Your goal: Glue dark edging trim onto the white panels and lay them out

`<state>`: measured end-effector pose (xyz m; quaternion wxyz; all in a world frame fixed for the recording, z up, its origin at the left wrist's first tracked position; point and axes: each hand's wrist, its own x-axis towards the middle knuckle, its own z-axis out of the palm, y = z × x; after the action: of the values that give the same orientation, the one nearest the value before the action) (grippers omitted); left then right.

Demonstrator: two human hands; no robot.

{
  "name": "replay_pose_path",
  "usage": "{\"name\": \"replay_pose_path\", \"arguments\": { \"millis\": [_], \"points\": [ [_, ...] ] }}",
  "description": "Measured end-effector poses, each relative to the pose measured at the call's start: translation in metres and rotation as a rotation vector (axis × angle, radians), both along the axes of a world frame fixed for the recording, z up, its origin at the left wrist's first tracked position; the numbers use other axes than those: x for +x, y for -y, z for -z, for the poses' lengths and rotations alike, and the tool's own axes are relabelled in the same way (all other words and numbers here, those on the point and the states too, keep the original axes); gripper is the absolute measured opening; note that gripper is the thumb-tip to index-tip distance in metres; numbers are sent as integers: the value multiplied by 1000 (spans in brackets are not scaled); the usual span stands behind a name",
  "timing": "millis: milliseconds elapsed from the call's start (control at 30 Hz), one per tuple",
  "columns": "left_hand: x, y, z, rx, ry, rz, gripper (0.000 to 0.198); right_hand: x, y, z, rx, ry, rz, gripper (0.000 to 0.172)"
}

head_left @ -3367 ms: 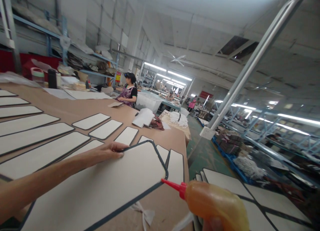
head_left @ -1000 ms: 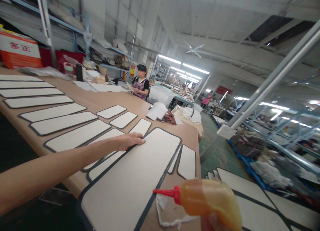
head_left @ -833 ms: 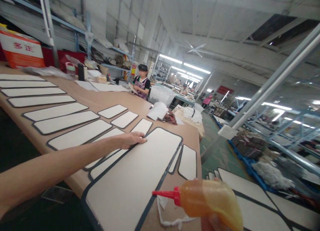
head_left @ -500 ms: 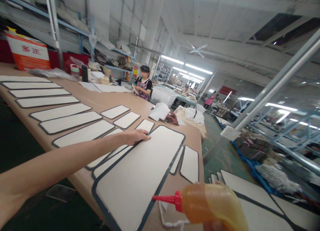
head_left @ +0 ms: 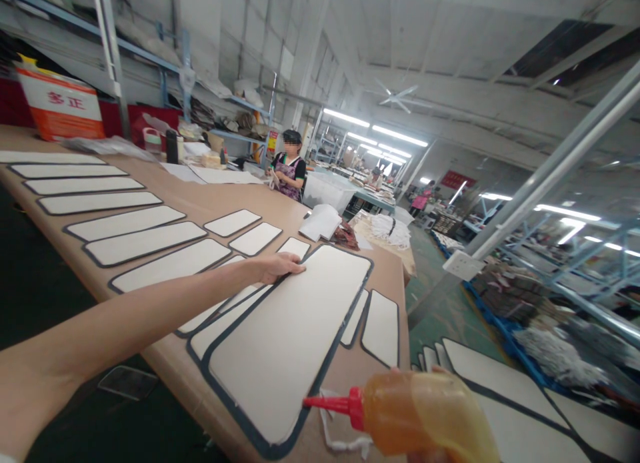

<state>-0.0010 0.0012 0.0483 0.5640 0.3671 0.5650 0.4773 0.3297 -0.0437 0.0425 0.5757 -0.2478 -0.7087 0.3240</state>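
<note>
A long white panel with a dark rim and rounded corners (head_left: 295, 336) lies tilted over others on the brown-covered table. My left hand (head_left: 280, 267) grips its far left edge, thumb on top and fingers partly hidden underneath. At the lower right, a squeeze bottle of amber liquid (head_left: 425, 409) lies on its side in my right hand (head_left: 427, 455), which is mostly hidden behind it. The bottle's red nozzle (head_left: 327, 403) points left, its tip at the panel's dark right-hand border.
Similar panels (head_left: 145, 243) lie in a row along the table (head_left: 240, 199). More panels (head_left: 505, 376) lean at the lower right. A metal post (head_left: 540, 163) slants up on the right. Across the table sits a co-worker (head_left: 289, 169). A white-and-orange container (head_left: 63, 103) stands at the far left.
The panel in my left hand has shifted away from me, bringing its near end into view. The nozzle tip now sits closer to the panel's near right corner.
</note>
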Motion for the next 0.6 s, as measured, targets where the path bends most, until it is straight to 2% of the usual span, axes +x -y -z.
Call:
{"name": "replay_pose_path", "arguments": {
  "millis": [200,600],
  "points": [
    [-3,-5,1,-37,17,-22,14,-14,4,12,-5,-39,15,33],
    [-8,-2,4,-9,69,-105,16,-14,0,19,-44,-84,155,38]
  ]
}}
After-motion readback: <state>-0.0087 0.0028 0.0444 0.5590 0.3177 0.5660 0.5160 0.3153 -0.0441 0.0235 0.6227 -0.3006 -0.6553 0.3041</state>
